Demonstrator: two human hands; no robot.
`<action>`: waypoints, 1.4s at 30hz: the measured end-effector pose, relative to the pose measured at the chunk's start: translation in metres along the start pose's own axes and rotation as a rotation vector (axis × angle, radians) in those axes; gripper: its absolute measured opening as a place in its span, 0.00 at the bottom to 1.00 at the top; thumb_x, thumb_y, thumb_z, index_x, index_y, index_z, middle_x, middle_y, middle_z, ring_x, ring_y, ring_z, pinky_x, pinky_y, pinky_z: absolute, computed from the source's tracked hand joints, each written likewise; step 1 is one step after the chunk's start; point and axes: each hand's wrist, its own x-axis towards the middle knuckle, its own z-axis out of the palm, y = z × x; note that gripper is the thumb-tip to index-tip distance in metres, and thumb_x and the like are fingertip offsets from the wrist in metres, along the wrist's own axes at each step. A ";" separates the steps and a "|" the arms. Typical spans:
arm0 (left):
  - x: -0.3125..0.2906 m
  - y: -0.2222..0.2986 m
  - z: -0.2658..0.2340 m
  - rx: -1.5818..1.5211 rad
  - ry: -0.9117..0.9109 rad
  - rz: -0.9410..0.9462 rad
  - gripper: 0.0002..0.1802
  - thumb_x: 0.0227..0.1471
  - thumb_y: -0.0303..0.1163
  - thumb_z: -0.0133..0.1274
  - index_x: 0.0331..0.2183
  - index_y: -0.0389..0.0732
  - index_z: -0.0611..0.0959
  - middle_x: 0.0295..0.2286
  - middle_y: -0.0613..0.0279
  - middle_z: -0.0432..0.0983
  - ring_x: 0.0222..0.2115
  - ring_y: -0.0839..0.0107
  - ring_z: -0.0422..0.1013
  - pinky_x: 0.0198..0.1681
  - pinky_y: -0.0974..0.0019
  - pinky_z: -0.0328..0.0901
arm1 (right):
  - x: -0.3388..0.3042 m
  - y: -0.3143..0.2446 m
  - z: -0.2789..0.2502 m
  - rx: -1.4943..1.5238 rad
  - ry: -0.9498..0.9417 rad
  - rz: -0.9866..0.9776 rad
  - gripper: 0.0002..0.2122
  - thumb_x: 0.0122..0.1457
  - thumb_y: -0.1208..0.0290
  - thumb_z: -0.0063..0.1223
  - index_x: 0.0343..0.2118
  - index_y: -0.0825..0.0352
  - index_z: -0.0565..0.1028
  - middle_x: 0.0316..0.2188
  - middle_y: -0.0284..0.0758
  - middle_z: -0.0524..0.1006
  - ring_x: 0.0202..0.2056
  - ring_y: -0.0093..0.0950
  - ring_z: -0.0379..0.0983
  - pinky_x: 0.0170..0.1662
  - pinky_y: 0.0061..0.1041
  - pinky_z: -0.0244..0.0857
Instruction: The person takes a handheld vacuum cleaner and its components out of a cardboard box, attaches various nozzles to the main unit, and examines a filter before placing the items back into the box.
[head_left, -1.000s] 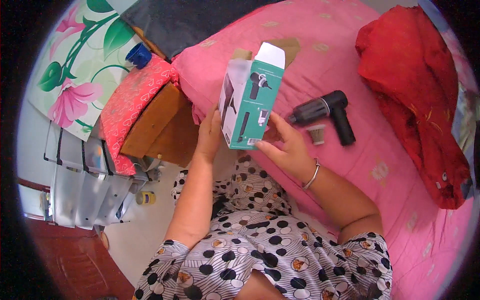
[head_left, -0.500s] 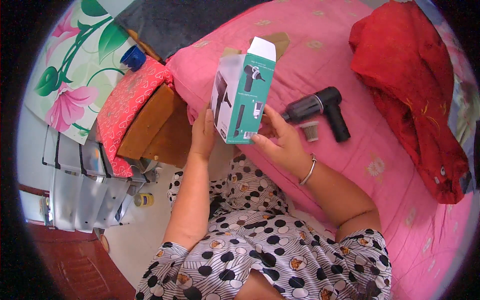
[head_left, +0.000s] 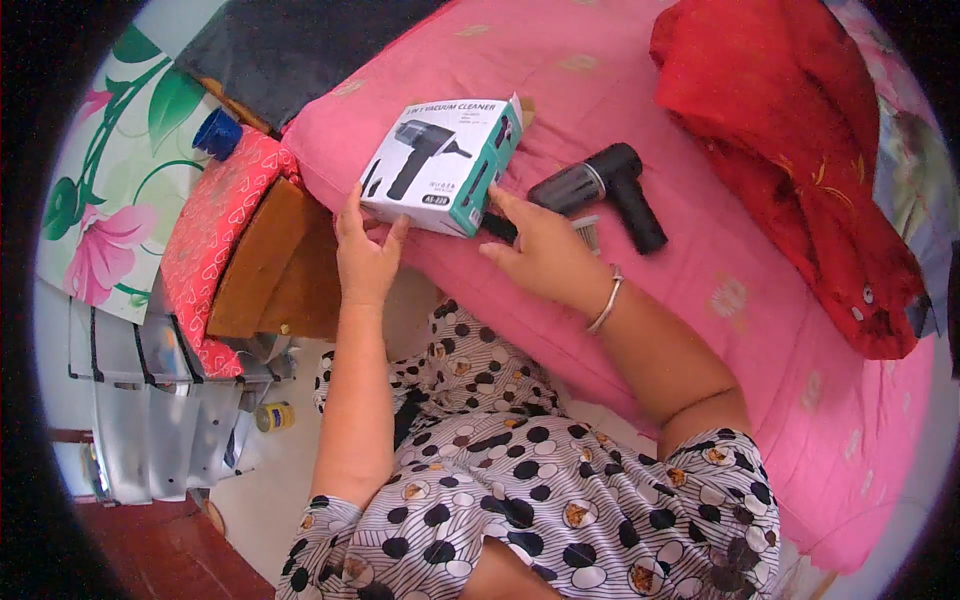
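A white and teal cardboard box (head_left: 425,165), printed with a picture of a handheld vacuum cleaner, lies with its front face up near the bed's edge. My left hand (head_left: 367,255) grips its near left corner, thumb and fingers apart around the edge. Beside the teal side is my right hand (head_left: 550,245), index finger stretched against the box and thumb held away from it; its other fingers are mostly hidden. A black handheld vacuum cleaner (head_left: 632,200) with a clear dust cup rests on the bed just beyond. Partly behind my right hand sits a small pleated filter (head_left: 588,234).
The pink quilted bed (head_left: 740,400) spreads under everything, with a red cloth (head_left: 790,150) heaped at right. On the left are a wooden piece (head_left: 270,270) under a red heart-print cushion (head_left: 225,230), a blue cup (head_left: 217,134), a clear-panelled rack (head_left: 150,430) and a yellow-labelled jar (head_left: 275,416).
The box has tipped back from upright and moved left, so its printed front faces up. My right hand has loosened from its side. The whole view has shifted a little.
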 end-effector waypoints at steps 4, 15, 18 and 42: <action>0.007 0.008 -0.005 -0.017 -0.052 -0.068 0.37 0.45 0.38 0.61 0.55 0.41 0.65 0.44 0.51 0.66 0.40 0.61 0.68 0.45 0.61 0.66 | 0.013 -0.037 -0.074 0.022 -0.106 0.267 0.24 0.49 0.62 0.58 0.49 0.68 0.71 0.37 0.47 0.77 0.37 0.39 0.75 0.39 0.32 0.68; 0.067 0.017 0.007 0.178 0.180 0.330 0.20 0.49 0.32 0.51 0.46 0.38 0.75 0.46 0.48 0.70 0.49 0.51 0.65 0.53 0.53 0.57 | 0.008 0.089 -0.129 -0.398 -0.020 0.341 0.45 0.40 0.66 0.66 0.62 0.64 0.52 0.45 0.50 0.73 0.44 0.40 0.72 0.46 0.33 0.66; 0.092 0.061 0.006 0.041 0.071 0.430 0.21 0.47 0.34 0.54 0.44 0.38 0.76 0.43 0.49 0.73 0.48 0.51 0.66 0.52 0.55 0.59 | 0.018 0.060 -0.116 -0.522 -0.052 0.460 0.46 0.38 0.68 0.65 0.62 0.64 0.52 0.44 0.51 0.72 0.46 0.44 0.71 0.47 0.34 0.65; 0.051 0.142 0.050 -0.251 -0.238 0.294 0.15 0.46 0.42 0.56 0.29 0.39 0.79 0.25 0.54 0.76 0.26 0.55 0.73 0.31 0.57 0.67 | 0.038 0.029 -0.081 -0.224 0.418 0.020 0.46 0.35 0.77 0.65 0.61 0.68 0.52 0.52 0.49 0.66 0.54 0.43 0.63 0.56 0.33 0.58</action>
